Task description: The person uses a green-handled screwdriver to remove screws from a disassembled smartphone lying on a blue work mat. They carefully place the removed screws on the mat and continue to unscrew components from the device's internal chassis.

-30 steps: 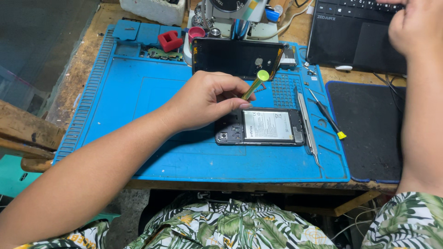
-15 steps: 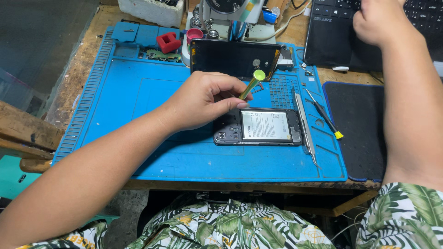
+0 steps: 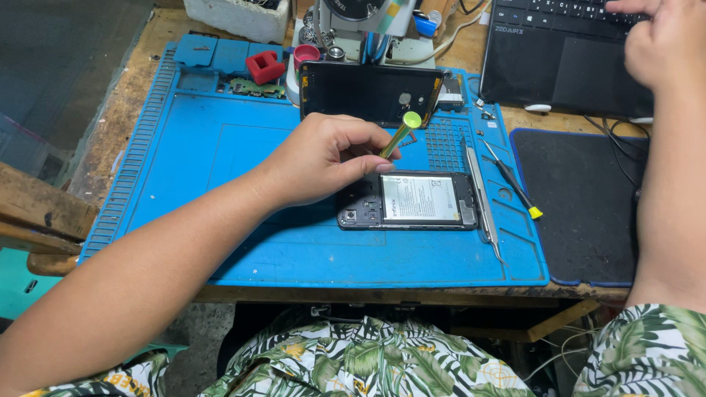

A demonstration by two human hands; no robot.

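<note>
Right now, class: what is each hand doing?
Left hand: closed on a green-capped screwdriver over the opened phone.
Right hand: on the laptop, holding nothing.

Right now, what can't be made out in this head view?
- Screwdriver tip: hidden behind the left hand.
- Opened phone, left end: partly covered by that hand.
- Right hand fingertips on the laptop: cut off by the top edge.
- Circuit board parts: too small.
</note>
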